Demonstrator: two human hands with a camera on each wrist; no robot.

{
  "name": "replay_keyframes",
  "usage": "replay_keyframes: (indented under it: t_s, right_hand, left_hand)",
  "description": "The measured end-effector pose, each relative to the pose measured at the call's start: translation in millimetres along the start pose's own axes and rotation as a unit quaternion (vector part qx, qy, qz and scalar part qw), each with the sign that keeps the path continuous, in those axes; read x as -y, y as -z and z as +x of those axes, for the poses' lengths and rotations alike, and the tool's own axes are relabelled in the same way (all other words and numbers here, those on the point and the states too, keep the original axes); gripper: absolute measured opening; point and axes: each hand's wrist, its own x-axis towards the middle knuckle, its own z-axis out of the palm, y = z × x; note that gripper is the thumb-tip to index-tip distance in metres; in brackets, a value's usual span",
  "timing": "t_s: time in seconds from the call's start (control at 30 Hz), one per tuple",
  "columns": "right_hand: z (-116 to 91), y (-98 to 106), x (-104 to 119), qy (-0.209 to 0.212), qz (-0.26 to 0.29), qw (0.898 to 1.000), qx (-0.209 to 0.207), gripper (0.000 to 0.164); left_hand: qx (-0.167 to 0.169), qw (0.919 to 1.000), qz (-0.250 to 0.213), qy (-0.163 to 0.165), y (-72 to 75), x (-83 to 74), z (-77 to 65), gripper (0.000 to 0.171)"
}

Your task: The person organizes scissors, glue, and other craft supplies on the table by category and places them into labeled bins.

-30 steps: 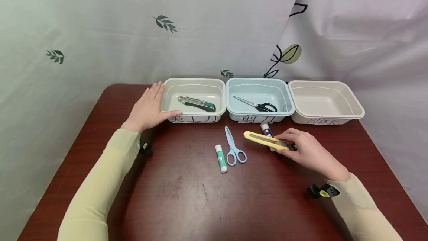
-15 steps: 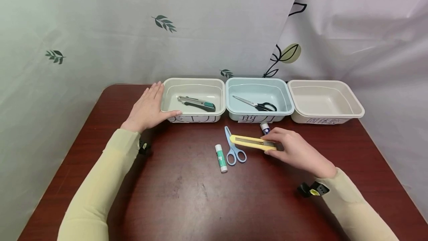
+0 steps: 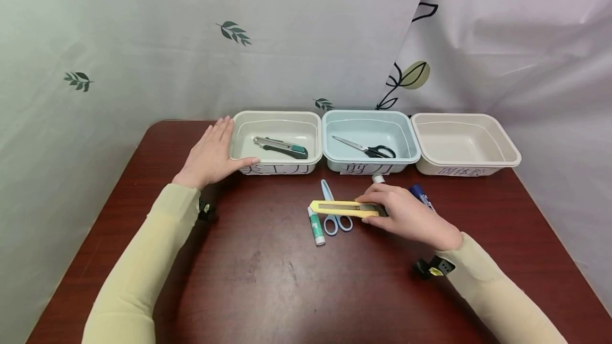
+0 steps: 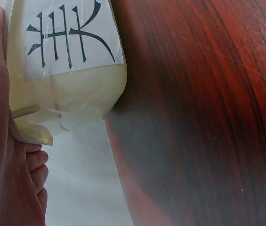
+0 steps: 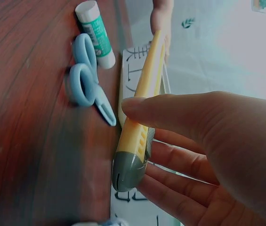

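A person's right hand (image 3: 401, 217) holds a yellow utility knife (image 3: 337, 207) above the desk (image 3: 258, 285), thumb on one side and fingers on the other, pinching it near its dark end. The knife reaches out from the hand to the person's left, its long axis running nearly straight across, the yellow end farthest from the grip.

Farther forward and left of that hand, beyond the yellow end, sits the left pale bin (image 3: 277, 125), a dark-and-grey cutter (image 3: 287, 148) lying in it. The left hand (image 3: 207, 155) is by far the nearer to this bin: its fingers lie straight along the bin's left end, its thumb at the front rim.

From the right hand's side, the knife crosses over light-blue scissors (image 3: 327, 190), its far end above the top of a green glue stick (image 3: 316, 228); the right wrist view shows it apart from both. Straight ahead of the right hand is the blue bin (image 3: 370, 121), with black-handled scissors (image 3: 381, 152) inside; ahead and to its right is the right pale bin (image 3: 456, 127). A blue-capped tube (image 3: 419, 193) lies just behind the knuckles, partly hidden.
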Motion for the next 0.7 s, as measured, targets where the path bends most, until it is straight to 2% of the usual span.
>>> replay_keyframes:
  t_s: [0.33,0.7]
  right_hand:
    - [15,-5,7,0.013,0.000,1.000,0.005,0.033]
    - [48,6,13,0.031,0.011,0.999,-0.041,0.036]
  left_hand:
    - [0.001,1.0000,0.003,-0.001,0.3,-0.7,0.1,0.123]
    - [0.001,1.0000,0.002,0.000,1.1,-1.1,-0.1,0.123]
